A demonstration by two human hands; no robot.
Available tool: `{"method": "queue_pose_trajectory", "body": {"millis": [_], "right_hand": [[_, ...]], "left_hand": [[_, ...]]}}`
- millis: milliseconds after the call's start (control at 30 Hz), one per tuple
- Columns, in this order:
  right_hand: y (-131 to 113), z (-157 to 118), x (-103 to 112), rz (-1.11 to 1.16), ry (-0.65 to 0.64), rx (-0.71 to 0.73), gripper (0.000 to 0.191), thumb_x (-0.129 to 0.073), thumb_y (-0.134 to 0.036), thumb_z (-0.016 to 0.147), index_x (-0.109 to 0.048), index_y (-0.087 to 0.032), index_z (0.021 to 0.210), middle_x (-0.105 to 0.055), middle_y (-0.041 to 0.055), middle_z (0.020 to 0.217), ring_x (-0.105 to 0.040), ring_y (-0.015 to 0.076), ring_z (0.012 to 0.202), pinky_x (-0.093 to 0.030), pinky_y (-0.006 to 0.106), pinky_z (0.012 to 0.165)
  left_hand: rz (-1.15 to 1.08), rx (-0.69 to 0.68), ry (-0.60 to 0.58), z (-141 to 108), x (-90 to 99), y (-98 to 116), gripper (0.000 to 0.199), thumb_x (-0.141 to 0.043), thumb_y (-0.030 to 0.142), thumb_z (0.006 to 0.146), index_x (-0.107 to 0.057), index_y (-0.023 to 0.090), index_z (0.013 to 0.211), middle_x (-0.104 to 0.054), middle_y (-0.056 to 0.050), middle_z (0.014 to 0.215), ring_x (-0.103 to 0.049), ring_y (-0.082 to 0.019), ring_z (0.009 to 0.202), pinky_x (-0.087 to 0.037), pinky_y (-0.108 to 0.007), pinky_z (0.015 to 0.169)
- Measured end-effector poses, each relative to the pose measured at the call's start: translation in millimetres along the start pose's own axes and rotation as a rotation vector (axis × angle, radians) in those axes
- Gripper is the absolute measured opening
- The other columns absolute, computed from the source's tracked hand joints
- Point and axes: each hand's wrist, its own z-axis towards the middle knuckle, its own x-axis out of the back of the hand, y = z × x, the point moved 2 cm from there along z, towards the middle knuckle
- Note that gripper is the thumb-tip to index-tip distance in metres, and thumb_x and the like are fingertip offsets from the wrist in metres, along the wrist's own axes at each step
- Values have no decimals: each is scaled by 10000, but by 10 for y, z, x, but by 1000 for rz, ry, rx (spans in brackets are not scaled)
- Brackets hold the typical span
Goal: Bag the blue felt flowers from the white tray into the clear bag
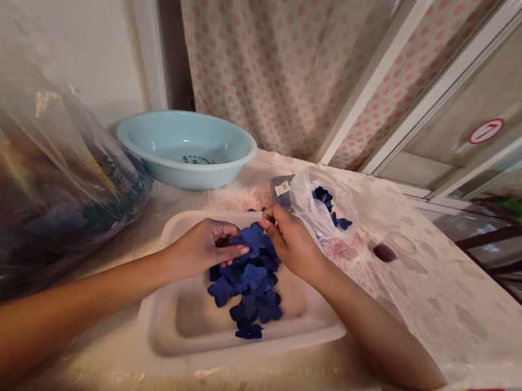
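Observation:
Both hands meet over a white plastic tray (159, 338) on the table. My left hand (208, 246) pinches the lower left edge of a dark blue fabric flower (250, 237) between thumb and fingers. At its upper right edge, the thumb and fingertips of my right hand (288, 234) grip the same flower. Beneath them a heap of similar blue flower pieces (249, 299) lies in the tray. Some of the pile is hidden behind my hands. More blue pieces (323, 197) sit in an open clear plastic bag (351, 203) just behind the tray.
A light blue oval basin (180, 173) stands at the back left. To the left bulges a large clear plastic bag (36, 173) with blurred colourful contents. A small cup with dark contents (385, 251) stands right of the tray. The patterned tablecloth (452, 305) reaches the table's right edge.

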Motion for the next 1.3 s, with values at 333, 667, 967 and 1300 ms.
{"method": "queue_pose_trajectory", "body": {"millis": [333, 667, 967, 1300], "right_hand": [[42, -2, -27, 116, -35, -25, 132, -560, -291, 812, -520, -169, 780, -523, -6, 726, -479, 99, 653, -363, 212, 594], [-64, -17, 14, -6, -65, 100, 235, -431, -241, 882, -484, -163, 666, -487, 5, 653, -468, 110, 627, -346, 229, 599], [81, 18, 29, -62, 174, -79, 258, -472, -232, 837, -406, -167, 596, -406, -30, 574, -381, 82, 530, -278, 220, 528], [-7, -23, -16, 168, -39, -33, 232, -426, -321, 880, -462, -169, 709, -447, -31, 627, -428, 81, 586, -326, 195, 554]], "left_hand": [[29, -12, 29, -5, 10, 13, 267, -574, 365, 724, -464, 156, 598, -421, 62, 535, -401, -75, 486, -323, -188, 467], [-78, -45, 13, -1, -11, -21, 232, -579, 330, 744, -461, 164, 633, -423, 66, 544, -431, -71, 482, -356, -187, 469], [-93, 25, 50, -11, -8, -35, 234, -558, 368, 758, -560, 134, 767, -461, 52, 565, -433, -73, 469, -368, -194, 463], [-170, 24, -73, -5, -36, -22, 342, -611, 312, 717, -496, 168, 1005, -498, 64, 579, -458, -86, 469, -380, -194, 451]]}}
